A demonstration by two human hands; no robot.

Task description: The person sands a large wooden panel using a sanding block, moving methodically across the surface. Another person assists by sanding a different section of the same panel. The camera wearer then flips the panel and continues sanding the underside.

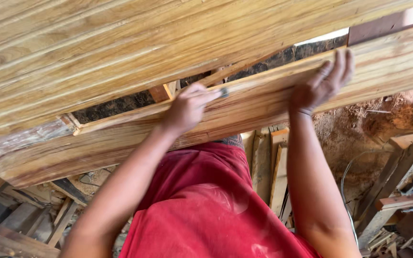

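Overhead | left hand (pixel 187 107) pinching small grey object (pixel 224 92) | right hand (pixel 323 83) gripping grained plank (pixel 264 102)

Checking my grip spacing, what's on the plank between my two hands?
In the head view, only bare wood of the plank runs between the left hand and right hand; nothing else rests there.
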